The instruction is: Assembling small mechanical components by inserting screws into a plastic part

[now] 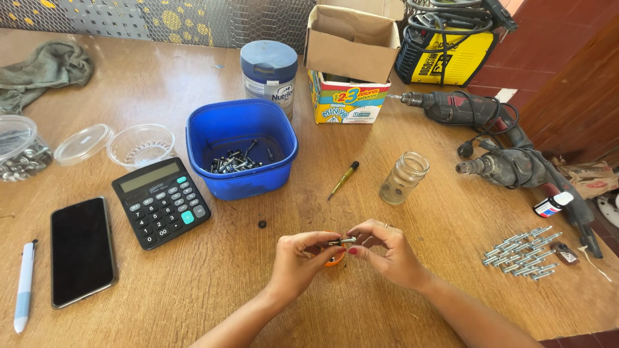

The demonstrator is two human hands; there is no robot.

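Note:
Both hands meet over the wooden table (193, 283) near its front edge. My left hand (300, 258) and my right hand (387, 252) pinch the two ends of a small metal bolt (342, 241) held level between the fingertips. A small orange object (335, 260) shows just under the left fingers; whether it is held or lying on the table I cannot tell. A blue plastic tub (242, 147) with several dark screws (233, 161) in it stands beyond the hands. A small black nut (262, 224) lies on the wood between tub and hands.
Left: a calculator (161, 202), a phone (82, 251), a pen (24, 294), clear plastic bowls (140, 145). Behind: a tin (269, 72), a cardboard box (350, 61). Right: a glass jar (403, 178), a screwdriver (343, 179), two power drills (490, 138), several silver bolts (523, 252).

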